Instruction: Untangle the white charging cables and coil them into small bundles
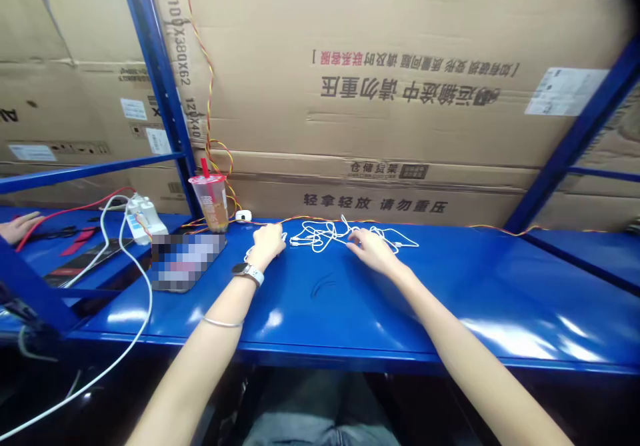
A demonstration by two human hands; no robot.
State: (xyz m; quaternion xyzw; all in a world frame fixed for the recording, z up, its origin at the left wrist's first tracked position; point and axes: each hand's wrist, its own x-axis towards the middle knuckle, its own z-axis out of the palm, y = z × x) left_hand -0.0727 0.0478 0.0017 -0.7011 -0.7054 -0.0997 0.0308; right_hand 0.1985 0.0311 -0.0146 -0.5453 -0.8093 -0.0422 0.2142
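My left hand (pixel 267 243) is closed on a bundled white cable, bits of which stick out on both sides of the fist. On the blue shelf top to its right lie tangled white cables (pixel 320 235), with small plugs at some ends. My right hand (pixel 371 249) reaches over the right part of this tangle, palm down. Its fingers are slightly bent, with thumb and forefinger apart beside the cables; whether they touch a strand I cannot tell. Nearer the front, thin dark strips (pixel 323 286) lie on the blue surface (pixel 320 326).
Left of my left hand stand a drink cup (pixel 213 203) with a red straw and a small white device (pixel 243 216). A blurred-out phone-like slab (pixel 187 263) lies nearer, beside a white power strip (pixel 145 219). Another person's hand (pixel 20 227) rests far left. Cardboard (pixel 380 126) backs the shelf.
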